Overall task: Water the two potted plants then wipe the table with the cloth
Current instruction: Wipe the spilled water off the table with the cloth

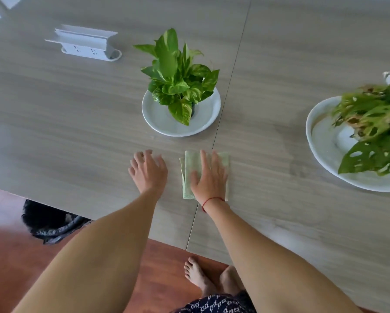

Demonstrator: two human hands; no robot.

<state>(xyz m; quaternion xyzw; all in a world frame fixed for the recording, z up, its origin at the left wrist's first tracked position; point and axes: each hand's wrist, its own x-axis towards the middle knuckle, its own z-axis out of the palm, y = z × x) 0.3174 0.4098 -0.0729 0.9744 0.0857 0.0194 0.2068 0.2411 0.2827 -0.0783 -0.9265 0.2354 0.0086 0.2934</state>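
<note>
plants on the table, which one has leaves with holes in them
The plant on the right, cut off by the frame edge; the middle plant has whole, variegated leaves.

Office meeting room: long table (pixel 54 123) (pop-up socket box (pixel 88 45)).

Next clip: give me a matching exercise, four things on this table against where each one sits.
Things:
1. green cloth
2. pothos plant
3. holey-leaf plant
4. socket box

Places:
A. far left of the table, lid raised
B. right edge of view, on a white dish
C. flat under the right hand, near the table seam
D. centre, on a white dish just beyond the hands

Pairs: 1-C, 2-D, 3-B, 4-A
</note>
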